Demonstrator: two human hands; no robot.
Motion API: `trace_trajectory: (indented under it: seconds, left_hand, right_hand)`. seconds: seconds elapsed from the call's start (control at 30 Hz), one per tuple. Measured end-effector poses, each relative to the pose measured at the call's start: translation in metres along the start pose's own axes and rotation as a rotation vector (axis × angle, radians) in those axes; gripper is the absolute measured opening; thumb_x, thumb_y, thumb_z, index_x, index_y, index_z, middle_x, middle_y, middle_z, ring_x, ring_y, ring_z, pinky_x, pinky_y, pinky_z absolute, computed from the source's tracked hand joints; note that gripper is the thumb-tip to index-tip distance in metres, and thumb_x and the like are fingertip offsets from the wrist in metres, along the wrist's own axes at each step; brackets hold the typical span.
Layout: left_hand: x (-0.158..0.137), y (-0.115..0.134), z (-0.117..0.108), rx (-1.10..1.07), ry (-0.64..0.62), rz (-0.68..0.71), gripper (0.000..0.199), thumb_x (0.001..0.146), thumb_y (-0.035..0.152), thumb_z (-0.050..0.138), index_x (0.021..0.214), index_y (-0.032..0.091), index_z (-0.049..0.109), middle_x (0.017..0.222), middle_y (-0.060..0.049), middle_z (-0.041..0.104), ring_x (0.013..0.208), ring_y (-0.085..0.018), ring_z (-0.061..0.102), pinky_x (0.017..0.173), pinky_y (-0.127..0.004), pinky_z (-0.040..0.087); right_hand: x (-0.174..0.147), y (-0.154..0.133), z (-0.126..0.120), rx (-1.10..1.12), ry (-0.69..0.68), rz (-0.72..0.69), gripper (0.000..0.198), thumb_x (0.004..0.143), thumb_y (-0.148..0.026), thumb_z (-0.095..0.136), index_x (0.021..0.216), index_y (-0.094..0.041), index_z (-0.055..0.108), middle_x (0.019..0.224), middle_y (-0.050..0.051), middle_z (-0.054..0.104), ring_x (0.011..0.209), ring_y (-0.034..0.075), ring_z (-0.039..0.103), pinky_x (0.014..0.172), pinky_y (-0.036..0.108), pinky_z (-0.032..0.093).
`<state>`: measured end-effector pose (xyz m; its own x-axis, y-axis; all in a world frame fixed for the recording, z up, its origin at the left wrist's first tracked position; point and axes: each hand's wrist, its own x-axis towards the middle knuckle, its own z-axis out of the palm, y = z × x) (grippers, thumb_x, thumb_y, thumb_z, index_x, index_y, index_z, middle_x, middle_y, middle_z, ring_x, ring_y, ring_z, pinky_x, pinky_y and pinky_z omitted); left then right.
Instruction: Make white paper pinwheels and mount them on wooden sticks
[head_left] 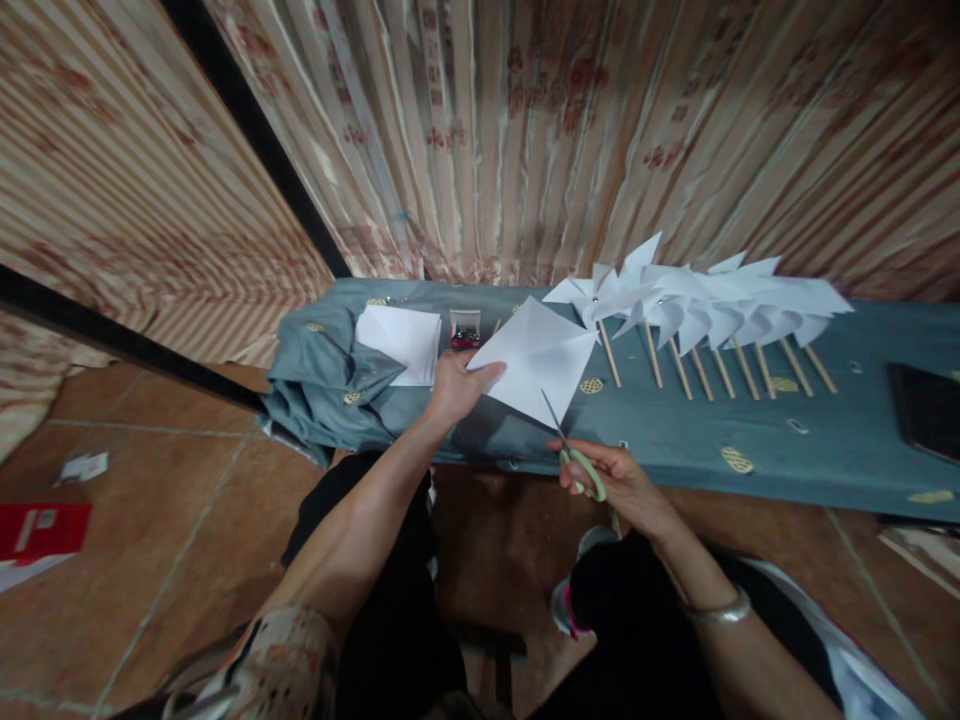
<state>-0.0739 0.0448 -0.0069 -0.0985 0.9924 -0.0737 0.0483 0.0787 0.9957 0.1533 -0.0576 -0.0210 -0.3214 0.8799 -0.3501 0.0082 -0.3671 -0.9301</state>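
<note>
1. On my head cam: L hand (456,385) pinches the L corner of a white, square sheet of paper (534,360), thumb on top, other fingers mostly hidden under it.
2. Sheet's turned diamond-wise, held over the front half of the tabletop (675,435), approx. mid-view; can't tell if any of it touches the cloth.
3. R hand (611,470) is at the front edge, fingers closed round the pale-green plastic handles of a pair of metal-bladed scissors (566,448).
4. Blades point up & L, overlapping the sheet nr its bottom corner; can't tell how far apart they are, or if they've cut in.
5. Silver metal bracelet (724,608) on my R wrist.
6. Tabletop's covered w/ grey-green cloth w/ yellow printed patches, bunched at the L end.
7. Far L on it: a stack of white paper sheets (405,335), a cloth fold lying over its lower L part.
8. Betw. stack & sheet, just behind L hand: small red box w/ a pale raised flap (465,330), small dark bits inside, too tiny to ID.
9. R of the sheet: row of white paper pinwheels (712,300), overlapping, their light wooden sticks (701,374) pointing fwd.
10. Far R end: flat black rectangular object (926,410), partly out of view.
11. Behind: beige pleated curtain w/ reddish print (555,140). Below: brown tiled floor (172,530), flat red item (45,530) on it at L.
</note>
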Motion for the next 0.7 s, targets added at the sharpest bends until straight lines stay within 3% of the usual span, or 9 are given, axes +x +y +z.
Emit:
trace_trajectory:
  seconds: [0.3, 0.7]
  left_hand:
    - [-0.0014, 0.0023, -0.0002, -0.064, -0.007, 0.01, 0.028, 0.053, 0.033, 0.079, 0.067, 0.01, 0.075, 0.052, 0.003, 0.058, 0.051, -0.01, 0.049, 0.051, -0.022, 0.04]
    - [-0.0053, -0.001, 0.0052, -0.112, -0.042, -0.051, 0.034, 0.051, 0.033, 0.081, 0.075, 0.009, 0.077, 0.059, -0.001, 0.066, 0.053, -0.012, 0.054, 0.052, -0.023, 0.044]
  right_hand:
    - [0.0008, -0.0005, 0.0018, -0.001, 0.011, 0.016, 0.061, 0.06, -0.06, 0.083, 0.105, -0.019, 0.076, 0.067, 0.001, 0.062, 0.058, 0.01, 0.053, 0.057, 0.026, 0.05]
    - [0.0022, 0.0035, -0.0002, -0.006, 0.032, 0.011, 0.059, 0.061, -0.059, 0.083, 0.104, -0.018, 0.075, 0.07, 0.001, 0.064, 0.062, 0.011, 0.055, 0.061, 0.027, 0.051]
